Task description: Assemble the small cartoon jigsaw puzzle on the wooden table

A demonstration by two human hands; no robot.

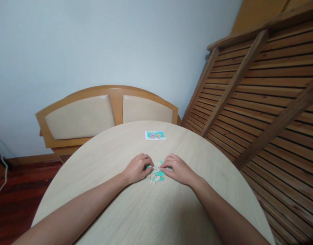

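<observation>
A small heap of jigsaw puzzle pieces, some turquoise and some pale beige, lies on the round table between my hands. My left hand reaches in from the left, its thumb and fingertips pinched on a puzzle piece over the heap. From the other side my right hand pinches a puzzle piece too, fingertips close to those of the left. The pieces are tiny here, and the fingers partly cover them. Beyond the hands lies a picture card with pink and yellow cartoon figures on turquoise.
The round light-wood table spreads out under both forearms. Behind it a wooden headboard with cream panels stands against the wall. A slatted wooden frame leans at the right. A white cable hangs at the far left.
</observation>
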